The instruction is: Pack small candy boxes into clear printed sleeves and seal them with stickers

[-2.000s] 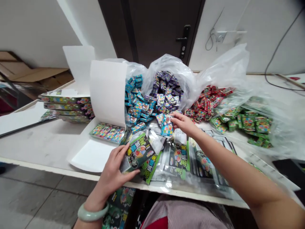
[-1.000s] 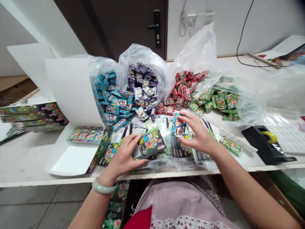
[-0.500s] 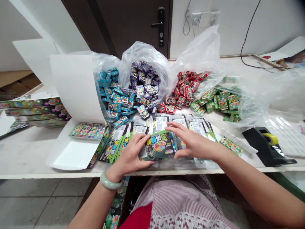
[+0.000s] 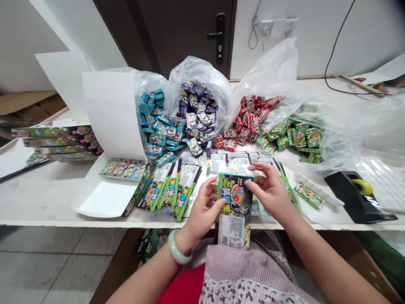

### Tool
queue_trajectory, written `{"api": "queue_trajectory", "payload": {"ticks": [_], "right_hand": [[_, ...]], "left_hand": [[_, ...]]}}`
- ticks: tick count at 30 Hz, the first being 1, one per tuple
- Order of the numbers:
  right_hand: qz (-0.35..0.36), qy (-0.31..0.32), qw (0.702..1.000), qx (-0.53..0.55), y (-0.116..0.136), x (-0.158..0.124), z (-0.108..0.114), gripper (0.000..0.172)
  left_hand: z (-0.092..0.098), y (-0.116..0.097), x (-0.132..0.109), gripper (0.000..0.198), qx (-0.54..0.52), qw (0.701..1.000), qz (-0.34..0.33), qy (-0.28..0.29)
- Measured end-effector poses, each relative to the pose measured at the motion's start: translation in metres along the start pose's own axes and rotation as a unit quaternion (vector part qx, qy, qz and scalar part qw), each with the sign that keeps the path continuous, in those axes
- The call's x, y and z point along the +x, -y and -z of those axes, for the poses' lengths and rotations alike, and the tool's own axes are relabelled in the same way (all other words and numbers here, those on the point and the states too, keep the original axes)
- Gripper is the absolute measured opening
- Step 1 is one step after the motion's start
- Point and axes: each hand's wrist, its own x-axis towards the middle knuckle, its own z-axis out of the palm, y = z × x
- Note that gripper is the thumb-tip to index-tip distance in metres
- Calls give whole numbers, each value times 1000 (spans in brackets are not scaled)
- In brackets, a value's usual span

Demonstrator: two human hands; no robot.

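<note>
Both my hands hold one green and black printed pouch (image 4: pixel 236 200) upright over the table's near edge. My left hand (image 4: pixel 202 213), with a pale green bangle on its wrist, grips the pouch's left side. My right hand (image 4: pixel 270 192) pinches its upper right corner. Whether small packets are inside the pouch I cannot tell. More flat pouches (image 4: pixel 171 188) lie fanned out on the table behind my hands.
Open plastic bags hold several blue packets (image 4: pixel 156 124), purple packets (image 4: pixel 198 109), red packets (image 4: pixel 249 114) and green packets (image 4: pixel 297 137). A folded white card box (image 4: pixel 110 114) stands left, with stacked colourful boxes (image 4: pixel 57 141) beyond. A black tape dispenser (image 4: pixel 357 194) sits right. One green packet (image 4: pixel 308 195) lies loose.
My right hand brought small packets from the piles to the pouch held by my left. Both hands then turned the pouch upright and drew it toward me.
</note>
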Motion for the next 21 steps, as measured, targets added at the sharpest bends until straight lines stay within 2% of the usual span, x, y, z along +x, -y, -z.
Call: {"api": "queue_trajectory", "payload": {"ticks": [2, 4, 8, 10, 14, 16, 18, 21], "right_hand": [[-32, -35, 997, 59, -9, -9, -2, 43], [-57, -46, 994, 81, -18, -20, -7, 38], [-43, -51, 997, 35, -29, -35, -16, 33], [-19, -14, 1000, -15, -27, -36, -16, 27], [38, 46, 997, -56, -14, -25, -8, 15], [31, 47, 998, -27, -8, -16, -5, 11], [-19, 44, 998, 38, -4, -8, -2, 10], [-61, 42, 995, 73, -1, -2, 1, 25]], "left_hand": [[-5, 7, -7, 64, -39, 999, 18, 10], [-2, 11, -12, 71, -43, 997, 35, 45], [12, 9, -13, 71, -8, 993, 46, 104], [16, 5, -8, 60, 8, 996, 42, 82], [13, -3, 6, 17, 46, 998, 6, -35], [9, -7, 13, 15, 53, 997, -8, -63], [6, -10, 19, 15, 48, 995, -5, -87], [7, -11, 24, 31, 34, 994, 20, -99]]}}
